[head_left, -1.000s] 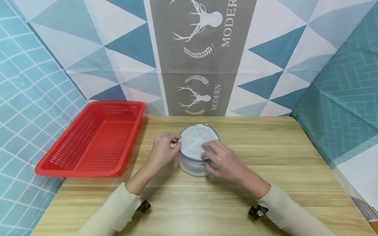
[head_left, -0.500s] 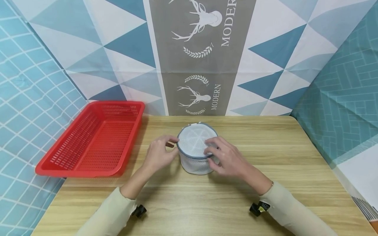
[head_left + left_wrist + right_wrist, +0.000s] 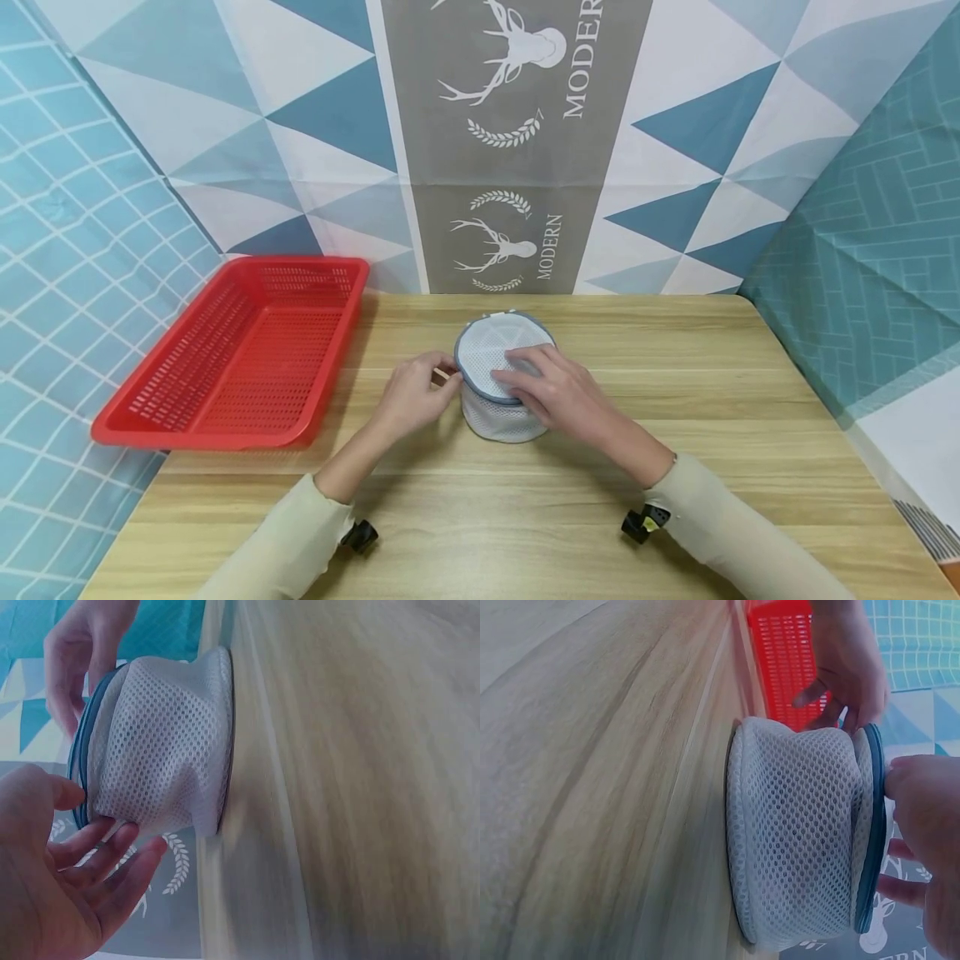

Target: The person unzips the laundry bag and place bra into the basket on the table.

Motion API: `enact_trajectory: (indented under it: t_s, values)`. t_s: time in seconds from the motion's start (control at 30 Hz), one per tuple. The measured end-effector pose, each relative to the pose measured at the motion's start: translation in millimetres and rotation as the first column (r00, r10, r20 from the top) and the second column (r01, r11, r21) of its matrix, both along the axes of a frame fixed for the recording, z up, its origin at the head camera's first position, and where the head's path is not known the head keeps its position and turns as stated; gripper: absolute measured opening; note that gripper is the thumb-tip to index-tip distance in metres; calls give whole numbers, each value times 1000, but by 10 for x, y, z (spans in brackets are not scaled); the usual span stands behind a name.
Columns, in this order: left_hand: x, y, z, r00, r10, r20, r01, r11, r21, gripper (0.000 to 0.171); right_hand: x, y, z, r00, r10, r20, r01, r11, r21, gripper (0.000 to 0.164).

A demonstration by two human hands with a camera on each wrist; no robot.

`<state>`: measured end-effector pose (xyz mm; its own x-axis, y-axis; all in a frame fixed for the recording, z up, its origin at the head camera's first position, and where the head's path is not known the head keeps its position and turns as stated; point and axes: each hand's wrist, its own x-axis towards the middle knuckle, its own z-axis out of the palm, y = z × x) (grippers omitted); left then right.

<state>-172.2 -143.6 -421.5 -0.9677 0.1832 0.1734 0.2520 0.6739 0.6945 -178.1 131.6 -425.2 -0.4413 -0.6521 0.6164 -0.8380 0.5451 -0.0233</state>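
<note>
A round white mesh laundry bag (image 3: 504, 421) with a blue-grey zipped rim stands upright on the wooden table. In the left wrist view its mesh side (image 3: 157, 742) sags in soft folds. My left hand (image 3: 416, 392) pinches the left edge of the rim, thumb on top and fingers below. Over the lid's right part, my right hand (image 3: 558, 392) lays its loosely bent fingers on the mesh. From the right wrist view, fingers of the right hand (image 3: 930, 832) touch the lid beside the zipped rim (image 3: 873, 832). The bag's inside is hidden.
To the left, a red plastic basket (image 3: 315, 417) with slotted walls stands on the table (image 3: 480, 525). Patterned cloths (image 3: 675, 125) hang behind and at both sides. Each forearm has a small black wrist camera (image 3: 360, 537).
The bag has shifted slightly toward the back. My left hand drew back a little, then returned to the rim. My right hand has slid leftward over the lid.
</note>
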Motion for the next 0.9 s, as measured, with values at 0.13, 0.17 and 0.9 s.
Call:
enact_trajectory:
  t_s: [0.13,0.17,0.9]
  values:
    - [8,40,1,1000,8,-15,-8,1000,-5,14,-7,-25,-4,1000,-5,-13,5,1000,0,32]
    - [9,46,2,1000,10,-15,-10,1000,-6,12,-6,-33,-4,1000,-9,-17,9,1000,-3,30]
    - [-1,-20,-13,999,35,-19,-37,996,-76,5,-42,45,48,987,-161,-1,161,985,-57,22]
